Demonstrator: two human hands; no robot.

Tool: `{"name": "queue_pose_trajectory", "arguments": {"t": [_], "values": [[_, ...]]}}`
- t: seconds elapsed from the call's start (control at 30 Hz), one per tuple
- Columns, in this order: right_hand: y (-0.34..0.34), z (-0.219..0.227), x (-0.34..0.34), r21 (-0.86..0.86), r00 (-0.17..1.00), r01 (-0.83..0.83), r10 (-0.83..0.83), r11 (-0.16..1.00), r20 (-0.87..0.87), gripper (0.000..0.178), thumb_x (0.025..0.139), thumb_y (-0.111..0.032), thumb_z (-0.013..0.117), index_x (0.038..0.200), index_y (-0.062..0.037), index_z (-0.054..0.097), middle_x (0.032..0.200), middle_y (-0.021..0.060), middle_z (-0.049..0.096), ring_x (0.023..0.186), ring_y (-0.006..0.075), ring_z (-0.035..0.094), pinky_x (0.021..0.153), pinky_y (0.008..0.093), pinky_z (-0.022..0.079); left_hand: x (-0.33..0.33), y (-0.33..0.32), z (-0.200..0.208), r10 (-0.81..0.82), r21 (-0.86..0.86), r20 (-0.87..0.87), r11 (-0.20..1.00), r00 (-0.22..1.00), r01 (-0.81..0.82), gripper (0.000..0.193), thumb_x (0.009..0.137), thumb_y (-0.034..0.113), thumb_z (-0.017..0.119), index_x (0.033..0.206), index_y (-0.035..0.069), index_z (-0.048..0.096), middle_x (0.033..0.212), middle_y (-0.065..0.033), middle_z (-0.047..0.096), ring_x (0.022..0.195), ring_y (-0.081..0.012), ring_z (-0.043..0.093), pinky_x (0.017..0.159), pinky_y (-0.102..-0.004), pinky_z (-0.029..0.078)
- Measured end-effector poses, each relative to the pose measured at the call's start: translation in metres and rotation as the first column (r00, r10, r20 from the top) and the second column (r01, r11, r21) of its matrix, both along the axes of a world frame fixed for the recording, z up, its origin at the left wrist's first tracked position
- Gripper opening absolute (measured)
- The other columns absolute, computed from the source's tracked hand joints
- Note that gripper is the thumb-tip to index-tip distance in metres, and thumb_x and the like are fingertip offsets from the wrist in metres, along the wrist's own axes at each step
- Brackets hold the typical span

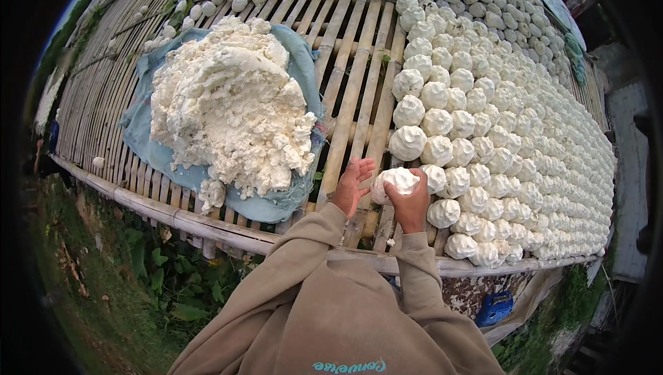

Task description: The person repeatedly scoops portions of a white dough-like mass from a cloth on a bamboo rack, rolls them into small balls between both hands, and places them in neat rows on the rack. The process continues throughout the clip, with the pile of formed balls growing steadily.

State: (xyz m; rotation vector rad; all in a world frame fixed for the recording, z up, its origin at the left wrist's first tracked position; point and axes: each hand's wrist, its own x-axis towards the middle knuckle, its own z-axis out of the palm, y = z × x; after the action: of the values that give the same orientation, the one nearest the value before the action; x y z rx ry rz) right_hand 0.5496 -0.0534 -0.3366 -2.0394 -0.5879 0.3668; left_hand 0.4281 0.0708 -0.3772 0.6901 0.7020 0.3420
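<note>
Wearing a brown fabric sweatshirt (324,320), holding a rounded, pasty white lump (400,179) in the curled right hand (411,205), beside spread, empty fingers (361,167) of the left hand (351,189), perhaps placing it, with underside hidden, next needing gentle release.

The left forearm (293,247) slants inward from the lower edge and the right forearm (423,275) rises more upright, the left hand (354,185) open with fingers (360,168) outstretched and palm turned toward the right hand (411,204), whose thumb (393,195) and fingers curl in a grip.
</note>
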Motion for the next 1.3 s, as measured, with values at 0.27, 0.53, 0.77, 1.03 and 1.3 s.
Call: {"name": "queue_pose_trajectory", "arguments": {"t": [0.27, 0.53, 0.77, 1.03, 1.3], "values": [[0.036, -0.026, 0.031, -0.411, 0.941, 0.123, 0.025, 0.903, 0.337, 0.074, 0.081, -0.033, 0.088, 0.141, -0.0068, 0.052, 0.136, 0.0200, 0.057, 0.124, 0.0427, 0.060, 0.099, 0.0541, 0.052, -0.102, 0.022, -0.014, 0.308, 0.414, -0.253, 0.891, 0.917, -0.185, 0.024, 0.106, 0.027, 0.065, 0.104, 0.004, 0.071, 0.109, -0.0042, 0.074, 0.097, -0.0118, 0.068, 0.079, -0.0281, 0.055], [0.053, -0.006, -0.030, -0.374, 0.772, 0.055, 0.198, 0.926, 0.604, 0.084, 0.083, -0.028, 0.084, 0.153, -0.0049, 0.043, 0.158, 0.0229, 0.041, 0.145, 0.0439, 0.041, 0.116, 0.0557, 0.039, -0.305, 0.123, -0.055, 0.840, 0.732, -0.543, 0.464, 0.016, 0.499, 0.088, 0.076, 0.027, 0.091, 0.152, 0.022, 0.047, 0.147, -0.0221, 0.045, 0.131, -0.0500, 0.046, 0.108, -0.0557, 0.044], [0.119, -0.012, -0.117, -0.239, 0.665, -0.553, 0.595, 0.798, 0.451, 0.069, 0.083, -0.020, 0.080, 0.145, -0.0056, 0.054, 0.145, 0.0201, 0.053, 0.138, 0.0403, 0.049, 0.115, 0.0504, 0.040, -0.327, 0.199, -0.085, 0.522, 0.570, -0.822, 0.748, 0.229, 0.340, 0.081, 0.068, 0.023, 0.094, 0.141, 0.022, 0.059, 0.127, -0.0238, 0.068, 0.121, -0.0455, 0.064, 0.100, -0.0558, 0.054], [0.198, -0.004, -0.191, -0.035, 0.437, -0.861, 0.774, 0.507, 0.458, 0.073, 0.079, -0.015, 0.081, 0.146, -0.0076, 0.052, 0.143, 0.0177, 0.055, 0.135, 0.0399, 0.052, 0.110, 0.0492, 0.045, -0.270, 0.149, -0.033, 0.869, 0.988, -0.126, 0.151, 0.478, -0.014, 0.058, 0.093, 0.035, 0.078, 0.138, 0.004, 0.061, 0.137, -0.0157, 0.062, 0.108, -0.0303, 0.065, 0.098, -0.0400, 0.052], [0.238, -0.093, -0.213, -0.309, 0.326, -0.846, 0.879, 0.436, 0.347, 0.058, 0.089, -0.021, 0.070, 0.142, -0.0080, 0.053, 0.126, 0.0116, 0.064, 0.122, 0.0293, 0.061, 0.111, 0.0466, 0.044, -0.211, 0.130, -0.089, 0.745, 0.879, -0.464, 0.454, 0.478, 0.145, 0.034, 0.105, 0.021, 0.054, 0.126, 0.000, 0.071, 0.117, -0.0143, 0.071, 0.121, -0.0346, 0.059, 0.108, -0.0426, 0.044]]}}
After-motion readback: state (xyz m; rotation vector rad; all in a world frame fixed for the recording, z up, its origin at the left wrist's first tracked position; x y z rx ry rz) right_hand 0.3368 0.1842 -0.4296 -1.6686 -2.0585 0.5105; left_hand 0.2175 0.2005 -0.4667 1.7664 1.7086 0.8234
